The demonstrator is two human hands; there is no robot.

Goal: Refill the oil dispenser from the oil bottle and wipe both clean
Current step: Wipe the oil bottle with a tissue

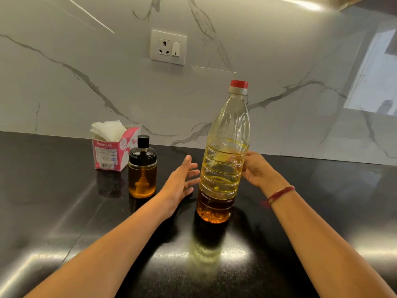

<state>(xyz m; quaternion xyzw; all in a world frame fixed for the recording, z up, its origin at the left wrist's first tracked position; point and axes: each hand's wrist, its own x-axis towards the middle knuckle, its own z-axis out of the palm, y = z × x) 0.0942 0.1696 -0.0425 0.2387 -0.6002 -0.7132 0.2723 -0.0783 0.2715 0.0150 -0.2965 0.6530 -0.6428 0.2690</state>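
A tall clear plastic oil bottle (225, 151) with a red cap stands upright on the black counter (64, 211), with a little amber oil at its bottom. My right hand (256, 168) grips the bottle's ribbed middle from the right. My left hand (182, 183) hovers open just left of the bottle, fingers spread, not touching it. Left of that hand stands the small glass oil dispenser (142, 168), with a black lid and knob, and amber oil filling most of the jar.
A pink and white tissue box (113, 147) with white tissues sticking out sits behind the dispenser near the marble wall. A wall socket (168, 47) is above it. The glossy counter stretches left, right and toward me.
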